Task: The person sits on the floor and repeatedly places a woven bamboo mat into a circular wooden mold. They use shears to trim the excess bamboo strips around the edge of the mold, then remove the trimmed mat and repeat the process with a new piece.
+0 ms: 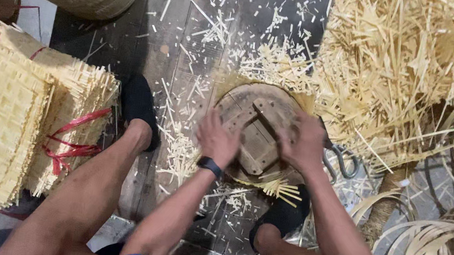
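Both hands are down on the round wooden form [257,131], which sits on the floor [188,30] between the person's feet; the left hand [216,139] presses on its near-left edge, fingers curled over the woven bamboo mat [284,188] whose ends fringe out beneath; the right hand [303,142] clamps the right rim, blurred, so its exact grip I cannot tell. It looks like the shaping step, mat being bent round the form; next calls for even pressure all round.
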